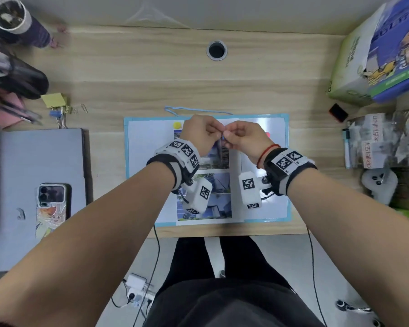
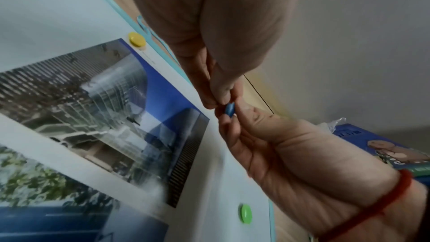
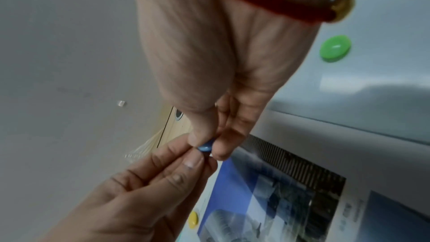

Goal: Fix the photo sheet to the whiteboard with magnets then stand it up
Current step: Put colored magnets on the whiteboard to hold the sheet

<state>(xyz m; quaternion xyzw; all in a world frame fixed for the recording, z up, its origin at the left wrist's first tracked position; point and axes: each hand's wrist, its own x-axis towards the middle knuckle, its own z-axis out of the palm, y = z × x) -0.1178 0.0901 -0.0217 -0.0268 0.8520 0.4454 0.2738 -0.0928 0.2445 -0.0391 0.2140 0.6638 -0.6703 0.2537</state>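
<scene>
The whiteboard [image 1: 137, 147], framed in light blue, lies flat on the desk. On it lies the photo sheet [image 1: 218, 185] of building pictures. A yellow magnet [image 1: 177, 125] sits at the sheet's far left corner. A green magnet [image 2: 246, 213] sits on the board right of the sheet. Above the sheet's far edge my left hand [image 1: 216, 132] and right hand [image 1: 230, 138] meet, and both pinch a small blue magnet [image 2: 229, 110] between thumb and fingertips, clear of the board. The wrist views show this blue magnet [image 3: 206, 147] edge-on between the fingertips.
A grey laptop [image 1: 22, 180] with a phone [image 1: 51, 206] on it lies at the left. Binder clips [image 1: 57, 102] and a pen holder are at the far left. A box [image 1: 375, 55], a marker [image 1: 346, 147] and packets crowd the right. A blue cord [image 1: 198, 110] lies behind the board.
</scene>
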